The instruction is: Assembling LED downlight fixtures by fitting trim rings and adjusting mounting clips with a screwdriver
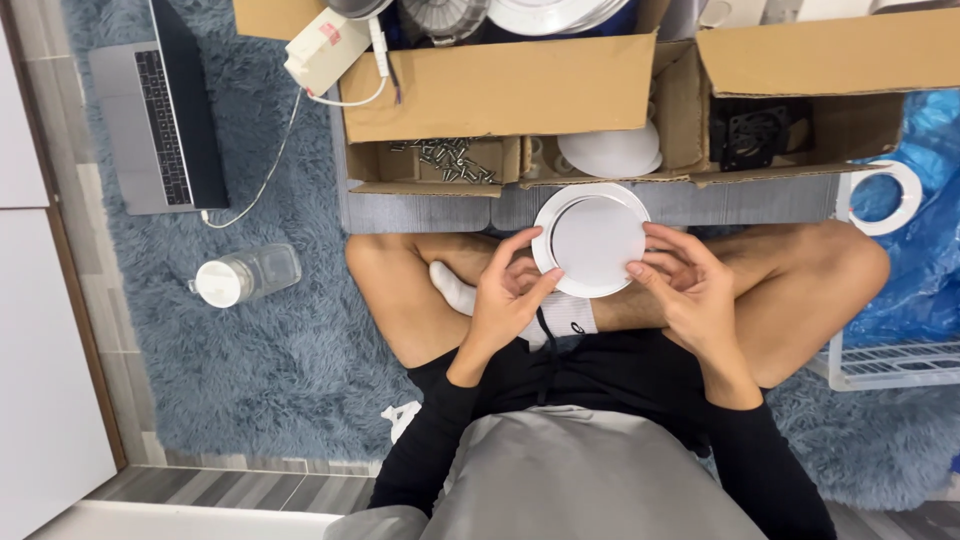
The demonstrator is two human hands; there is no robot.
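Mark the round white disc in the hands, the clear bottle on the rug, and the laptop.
round white disc [590, 238], head view, on its flat centre face.
clear bottle [262, 271], head view, on its transparent body.
laptop [150, 120], head view, on its keyboard deck.

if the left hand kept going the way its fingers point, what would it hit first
The left hand already touches the round white disc with a silver rim; past that, probably the low cardboard tray of metal screws, though depth is unclear.
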